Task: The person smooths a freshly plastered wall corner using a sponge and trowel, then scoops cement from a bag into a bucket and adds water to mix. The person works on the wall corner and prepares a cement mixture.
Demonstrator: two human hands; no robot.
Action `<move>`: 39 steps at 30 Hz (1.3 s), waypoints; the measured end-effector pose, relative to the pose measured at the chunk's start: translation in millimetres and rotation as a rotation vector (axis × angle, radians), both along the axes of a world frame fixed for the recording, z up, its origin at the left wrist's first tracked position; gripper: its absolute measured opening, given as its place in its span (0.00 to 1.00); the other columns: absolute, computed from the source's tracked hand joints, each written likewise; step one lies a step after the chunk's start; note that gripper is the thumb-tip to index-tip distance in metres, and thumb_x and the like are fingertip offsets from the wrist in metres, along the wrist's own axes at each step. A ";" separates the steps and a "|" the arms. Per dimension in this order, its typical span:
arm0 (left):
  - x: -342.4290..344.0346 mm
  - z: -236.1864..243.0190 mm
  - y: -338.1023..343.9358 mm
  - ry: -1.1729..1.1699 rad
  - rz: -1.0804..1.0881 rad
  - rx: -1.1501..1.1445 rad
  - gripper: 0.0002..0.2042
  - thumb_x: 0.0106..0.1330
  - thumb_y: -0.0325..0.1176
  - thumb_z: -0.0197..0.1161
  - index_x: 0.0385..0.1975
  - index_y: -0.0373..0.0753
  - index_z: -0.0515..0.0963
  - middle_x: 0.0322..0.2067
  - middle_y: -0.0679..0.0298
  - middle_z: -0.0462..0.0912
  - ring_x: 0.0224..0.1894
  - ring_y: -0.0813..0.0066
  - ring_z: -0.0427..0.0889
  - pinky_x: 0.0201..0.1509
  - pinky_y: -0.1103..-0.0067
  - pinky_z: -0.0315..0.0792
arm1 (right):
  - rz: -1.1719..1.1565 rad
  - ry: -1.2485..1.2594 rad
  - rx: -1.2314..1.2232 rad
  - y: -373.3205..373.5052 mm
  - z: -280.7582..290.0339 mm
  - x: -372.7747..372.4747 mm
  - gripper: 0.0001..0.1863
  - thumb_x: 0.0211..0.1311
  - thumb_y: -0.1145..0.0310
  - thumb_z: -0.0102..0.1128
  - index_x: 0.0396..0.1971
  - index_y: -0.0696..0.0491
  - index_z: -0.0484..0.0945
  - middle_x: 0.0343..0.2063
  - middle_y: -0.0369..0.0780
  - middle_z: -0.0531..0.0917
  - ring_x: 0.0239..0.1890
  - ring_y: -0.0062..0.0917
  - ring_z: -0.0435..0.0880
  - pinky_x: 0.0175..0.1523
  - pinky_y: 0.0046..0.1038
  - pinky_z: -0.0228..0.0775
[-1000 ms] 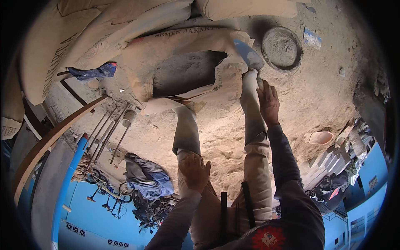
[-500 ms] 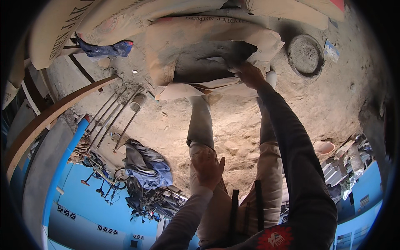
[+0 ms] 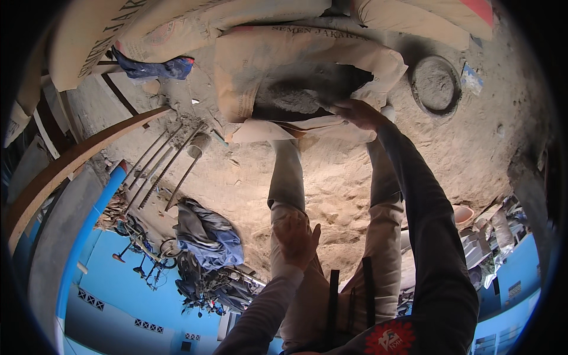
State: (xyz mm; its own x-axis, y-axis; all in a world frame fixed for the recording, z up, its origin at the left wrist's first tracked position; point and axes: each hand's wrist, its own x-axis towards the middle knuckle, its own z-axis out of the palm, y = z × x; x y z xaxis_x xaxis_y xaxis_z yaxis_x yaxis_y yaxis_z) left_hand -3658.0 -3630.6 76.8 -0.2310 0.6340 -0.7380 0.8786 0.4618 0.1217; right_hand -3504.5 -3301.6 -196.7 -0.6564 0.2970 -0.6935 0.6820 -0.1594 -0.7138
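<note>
A torn paper cement bag (image 3: 242,74) lies in front of me with a wide opening in its upper side. Dark grey cement powder (image 3: 275,80) shows inside. My right hand (image 3: 360,112) reaches over the bag's near right edge, closed round what looks like a trowel. The handle is hidden by my fingers. A lighter heap of powder (image 3: 291,100) lies left of this hand, apparently on the trowel's blade, which it covers. My left hand (image 3: 296,239) rests on my left knee with the thumb apart and holds nothing.
More full bags (image 3: 408,21) lie along the far side. A round rubber-like pan (image 3: 435,86) of grey material stands at the right. Steel bars (image 3: 171,165), a curved wooden beam (image 3: 77,168) and a crumpled cloth (image 3: 207,234) lie at the left, with bicycles (image 3: 142,251) behind.
My right hand has moved slightly nearer and to the right. The pale bare blade shape seen before has given way to a heap of powder. My left hand stays on the knee.
</note>
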 end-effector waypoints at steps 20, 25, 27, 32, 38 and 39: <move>21.5 -7.7 15.4 -0.049 -0.083 0.011 0.25 0.72 0.57 0.64 0.55 0.42 0.86 0.62 0.60 0.79 0.68 0.59 0.71 0.73 0.48 0.57 | -0.285 -0.766 1.071 -7.9 28.9 321.2 0.28 0.71 0.70 0.57 0.70 0.42 0.77 0.55 0.42 0.83 0.52 0.38 0.80 0.58 0.44 0.75; 14.6 0.0 6.8 0.031 -0.106 -0.030 0.26 0.72 0.57 0.64 0.56 0.41 0.85 0.62 0.59 0.79 0.68 0.58 0.72 0.74 0.48 0.56 | -0.679 -1.034 0.823 -3.3 63.5 225.7 0.35 0.66 0.75 0.57 0.74 0.42 0.71 0.54 0.45 0.79 0.59 0.49 0.75 0.62 0.50 0.72; 14.2 1.3 10.0 0.004 -0.057 -0.043 0.27 0.71 0.58 0.64 0.55 0.40 0.85 0.62 0.58 0.79 0.68 0.58 0.72 0.74 0.49 0.56 | -0.712 -0.850 0.890 -21.0 82.5 210.1 0.34 0.67 0.75 0.59 0.74 0.44 0.71 0.51 0.47 0.80 0.59 0.49 0.75 0.62 0.50 0.71; 11.1 1.2 10.6 0.030 -0.086 -0.003 0.25 0.70 0.57 0.66 0.54 0.42 0.86 0.61 0.58 0.80 0.66 0.55 0.74 0.70 0.52 0.61 | -0.618 -0.290 0.723 -82.2 132.8 129.8 0.27 0.72 0.66 0.66 0.69 0.49 0.76 0.47 0.48 0.83 0.50 0.47 0.84 0.54 0.44 0.79; 6.4 2.4 8.7 0.028 -0.093 -0.004 0.27 0.69 0.57 0.67 0.58 0.41 0.84 0.61 0.58 0.79 0.66 0.56 0.73 0.69 0.53 0.62 | -0.395 -0.332 0.597 -83.8 79.1 4.6 0.24 0.72 0.62 0.66 0.66 0.42 0.77 0.43 0.47 0.83 0.49 0.49 0.86 0.52 0.53 0.81; 6.4 4.6 11.1 0.018 -0.090 0.007 0.27 0.69 0.56 0.68 0.58 0.41 0.83 0.60 0.58 0.79 0.66 0.57 0.73 0.69 0.53 0.62 | -0.416 -0.291 0.615 -74.2 58.8 -10.0 0.25 0.72 0.62 0.66 0.67 0.41 0.76 0.45 0.47 0.83 0.51 0.51 0.85 0.52 0.53 0.81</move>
